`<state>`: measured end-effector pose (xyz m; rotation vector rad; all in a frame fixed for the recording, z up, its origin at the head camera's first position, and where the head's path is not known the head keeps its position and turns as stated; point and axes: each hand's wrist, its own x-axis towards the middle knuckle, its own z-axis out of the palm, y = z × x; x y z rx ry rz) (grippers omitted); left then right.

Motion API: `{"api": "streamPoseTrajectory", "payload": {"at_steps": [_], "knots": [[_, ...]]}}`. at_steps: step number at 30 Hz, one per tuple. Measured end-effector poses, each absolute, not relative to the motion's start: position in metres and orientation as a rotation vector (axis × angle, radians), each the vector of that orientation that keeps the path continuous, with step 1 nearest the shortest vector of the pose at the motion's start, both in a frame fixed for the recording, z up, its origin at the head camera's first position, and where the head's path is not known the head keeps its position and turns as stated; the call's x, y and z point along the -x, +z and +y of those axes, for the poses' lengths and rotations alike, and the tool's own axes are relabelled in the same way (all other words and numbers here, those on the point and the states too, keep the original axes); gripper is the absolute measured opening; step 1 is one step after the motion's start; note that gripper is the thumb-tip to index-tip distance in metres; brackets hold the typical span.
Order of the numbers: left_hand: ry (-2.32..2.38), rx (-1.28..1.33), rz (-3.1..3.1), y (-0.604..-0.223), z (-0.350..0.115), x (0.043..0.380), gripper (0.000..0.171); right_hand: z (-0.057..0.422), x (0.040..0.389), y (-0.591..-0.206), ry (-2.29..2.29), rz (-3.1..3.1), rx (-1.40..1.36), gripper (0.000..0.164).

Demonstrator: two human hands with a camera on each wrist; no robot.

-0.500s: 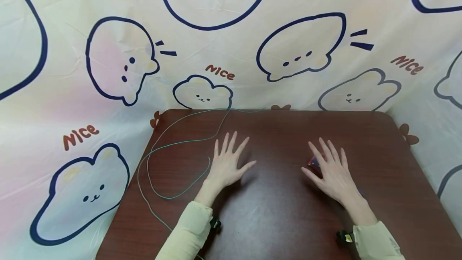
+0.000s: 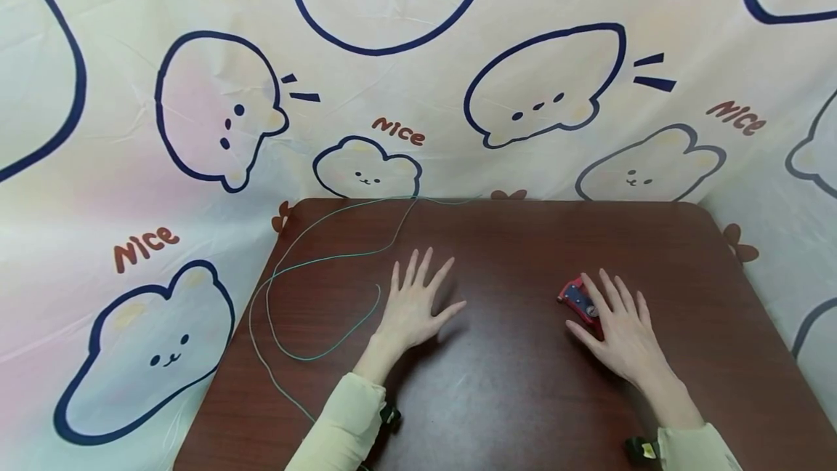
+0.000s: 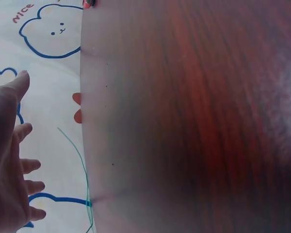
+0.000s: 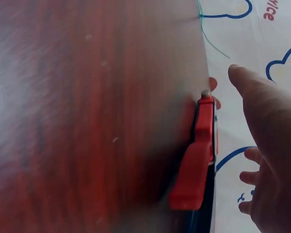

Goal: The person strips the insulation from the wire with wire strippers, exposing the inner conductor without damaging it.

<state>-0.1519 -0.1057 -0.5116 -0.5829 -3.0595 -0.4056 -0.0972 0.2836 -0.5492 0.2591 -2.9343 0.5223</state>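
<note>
Your right grip (image 2: 624,344) has drawn back toward the near side of the desk (image 2: 510,384), baring more of the red tool (image 2: 578,300) on the desk's right half, with your left grip (image 2: 412,311) likewise released.

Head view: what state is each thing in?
Left hand: spread, holding nothing.
Right hand: spread, holding nothing.
Tool: lying on the table, partly hidden; whether open or closed, unclear.
Cord: loose, curving.
Cloth: hung up, slightly creased.
</note>
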Motion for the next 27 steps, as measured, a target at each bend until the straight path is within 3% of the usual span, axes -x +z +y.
{"api": "streamPoseTrajectory", "payload": {"at_steps": [10,27], "knots": [[-0.420,0.609,-3.057,-0.515,-0.105,0.146,0.084,0.293,0.081,-0.560,0.523,-3.026,-0.168,0.105],[-0.423,0.672,-3.052,-0.516,-0.109,0.129,0.084,0.298,0.062,-0.573,0.458,-2.985,-0.129,0.092]]}}
